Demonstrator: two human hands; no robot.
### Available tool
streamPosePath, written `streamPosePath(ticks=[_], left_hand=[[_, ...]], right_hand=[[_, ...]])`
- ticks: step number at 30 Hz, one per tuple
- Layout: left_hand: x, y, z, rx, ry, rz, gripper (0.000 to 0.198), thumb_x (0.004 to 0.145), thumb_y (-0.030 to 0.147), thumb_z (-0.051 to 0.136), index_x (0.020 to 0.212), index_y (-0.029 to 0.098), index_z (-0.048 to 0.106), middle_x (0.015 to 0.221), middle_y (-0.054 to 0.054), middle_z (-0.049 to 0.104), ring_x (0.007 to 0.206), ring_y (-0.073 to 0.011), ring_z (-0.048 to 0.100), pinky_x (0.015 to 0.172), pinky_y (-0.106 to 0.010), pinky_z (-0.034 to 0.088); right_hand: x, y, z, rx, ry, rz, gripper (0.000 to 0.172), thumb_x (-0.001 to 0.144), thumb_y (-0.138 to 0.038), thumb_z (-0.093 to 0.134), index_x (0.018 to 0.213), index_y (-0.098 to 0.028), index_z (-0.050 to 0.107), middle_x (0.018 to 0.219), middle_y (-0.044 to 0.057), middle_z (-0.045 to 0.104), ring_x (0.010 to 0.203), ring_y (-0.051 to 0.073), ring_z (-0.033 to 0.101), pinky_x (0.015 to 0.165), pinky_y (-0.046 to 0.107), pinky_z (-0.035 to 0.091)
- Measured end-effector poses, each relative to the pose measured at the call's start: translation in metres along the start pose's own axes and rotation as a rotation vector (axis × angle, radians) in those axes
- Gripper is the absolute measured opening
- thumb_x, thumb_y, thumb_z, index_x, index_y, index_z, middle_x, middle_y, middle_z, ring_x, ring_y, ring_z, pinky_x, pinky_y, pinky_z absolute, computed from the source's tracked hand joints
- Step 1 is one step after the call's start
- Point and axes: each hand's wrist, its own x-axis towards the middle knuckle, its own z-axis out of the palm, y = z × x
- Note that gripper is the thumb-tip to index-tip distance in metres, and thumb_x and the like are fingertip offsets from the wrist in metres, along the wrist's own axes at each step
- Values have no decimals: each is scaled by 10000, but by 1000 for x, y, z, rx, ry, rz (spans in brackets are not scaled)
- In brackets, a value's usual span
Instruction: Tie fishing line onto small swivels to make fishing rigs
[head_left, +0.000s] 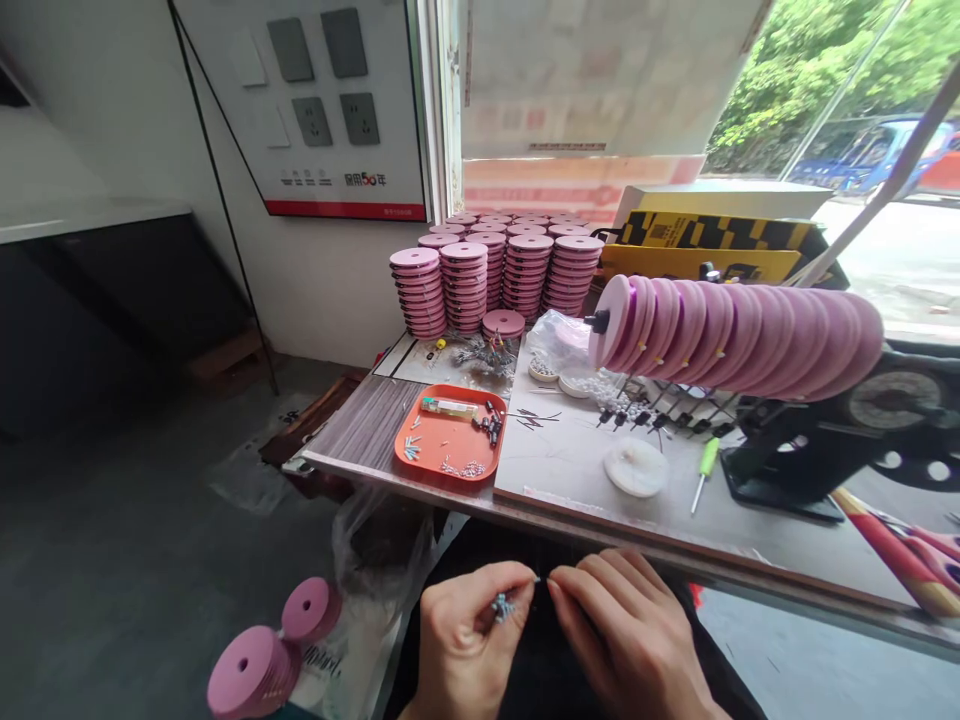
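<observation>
Both my hands are below the table's front edge, over my dark lap. My left hand (469,630) is closed in a pinch around a few small blue-grey parts (501,606), with a thin wire tip showing at its fingertips. My right hand (626,625) has its fingers pressed together, and its fingertips meet the left hand's at that wire tip. What the right hand holds is too small to name.
On the table (360,425) sit an orange tray (420,455) of small parts, stacks of pink discs (491,270), a row of pink discs (739,335) on a rod, a white disc (636,466), a green screwdriver (705,470) and red-handled pliers (911,565). Loose pink discs (274,650) lie low at left.
</observation>
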Motion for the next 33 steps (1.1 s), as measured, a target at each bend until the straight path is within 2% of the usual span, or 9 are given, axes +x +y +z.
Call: streamPosePath(ticks=[5, 8, 10, 13, 15, 18, 21, 28, 33], left_hand=[[2, 3, 1, -76, -72, 6, 154, 738, 303, 640, 648, 213, 726, 559, -34, 633, 501, -167, 501, 510, -267, 341], [5, 6, 0, -206, -126, -9, 284, 787, 385, 584, 606, 183, 668, 627, -36, 579, 588, -166, 511, 577, -261, 384], [12, 11, -4, -439, -123, -167, 325, 776, 412, 597, 557, 172, 601, 681, -30, 556, 638, -158, 505, 604, -256, 417], [26, 20, -13, -854, -73, -460, 315, 768, 339, 630, 537, 173, 497, 556, 34, 448, 587, -122, 462, 688, -298, 472], [34, 22, -19, -943, -19, -491, 307, 780, 282, 628, 551, 171, 456, 491, 75, 342, 498, -81, 377, 655, -278, 482], [37, 16, -21, -790, -36, -457, 240, 779, 321, 629, 657, 165, 494, 489, 95, 311, 433, -47, 245, 429, -147, 344], [32, 6, -15, -574, -184, -519, 279, 751, 412, 638, 800, 176, 498, 471, 122, 274, 415, -39, 157, 367, -127, 173], [20, -2, -3, -436, -346, -532, 347, 759, 485, 583, 709, 205, 384, 484, 129, 227, 434, -52, 113, 385, -166, 109], [19, -5, -3, -411, -322, -516, 325, 774, 437, 569, 689, 213, 349, 491, 126, 205, 439, -58, 112, 395, -181, 96]], right_hand=[[4, 1, -2, 5, -1, -48, 185, 900, -191, 447, 1032, -126, 559, 620, 14, 607, 517, 126, 532, 521, 247, 407], [6, -1, 1, -11, -33, -98, 217, 897, -141, 426, 742, -165, 575, 507, -18, 508, 448, 111, 433, 486, 252, 332], [6, -3, 2, -4, -43, -129, 309, 872, -95, 408, 589, -181, 496, 472, -25, 453, 439, 105, 380, 485, 252, 304], [7, -5, -1, 33, -24, -174, 314, 812, -46, 421, 530, -186, 418, 452, -35, 411, 437, 96, 338, 499, 242, 312], [7, -4, -5, 68, -4, -152, 295, 789, -24, 433, 545, -188, 415, 454, -41, 400, 436, 93, 333, 504, 238, 325], [6, -2, -11, 122, 24, -84, 235, 807, -24, 436, 637, -180, 485, 496, -31, 445, 457, 98, 384, 504, 240, 339], [5, 0, -12, 155, 39, -52, 163, 831, -49, 453, 762, -157, 554, 555, -3, 518, 487, 110, 447, 495, 244, 356], [5, 5, -12, 306, -3, 169, 133, 862, -102, 460, 809, -168, 562, 675, 21, 589, 598, 120, 558, 545, 211, 456], [5, 3, -9, 181, 9, 64, 152, 856, -91, 460, 777, -163, 569, 633, 13, 565, 556, 119, 515, 537, 233, 415]])
